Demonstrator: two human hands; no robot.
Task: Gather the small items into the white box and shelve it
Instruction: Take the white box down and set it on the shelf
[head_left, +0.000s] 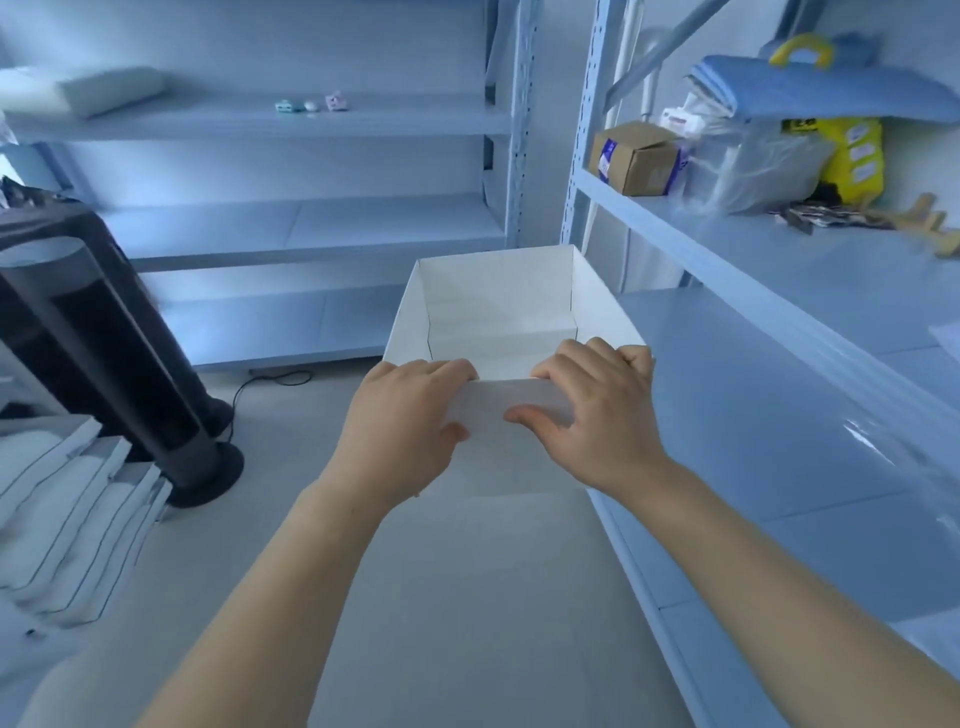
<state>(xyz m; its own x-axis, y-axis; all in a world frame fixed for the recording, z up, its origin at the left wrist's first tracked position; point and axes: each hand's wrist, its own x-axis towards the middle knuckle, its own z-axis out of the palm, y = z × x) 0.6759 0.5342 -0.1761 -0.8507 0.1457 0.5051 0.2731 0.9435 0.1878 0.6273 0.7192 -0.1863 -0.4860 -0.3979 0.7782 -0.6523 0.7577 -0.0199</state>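
Empty white box (498, 306) is gripped by its near wall only, fingers of left hand (405, 415) & right hand (597, 410) hooked over the rim, small items (311, 104) well beyond it: once loaded, wall could be buckled, contents spilled.

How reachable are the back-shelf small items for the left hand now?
Probably not yet: the left hand grips the white box, and the small items lie far beyond it.
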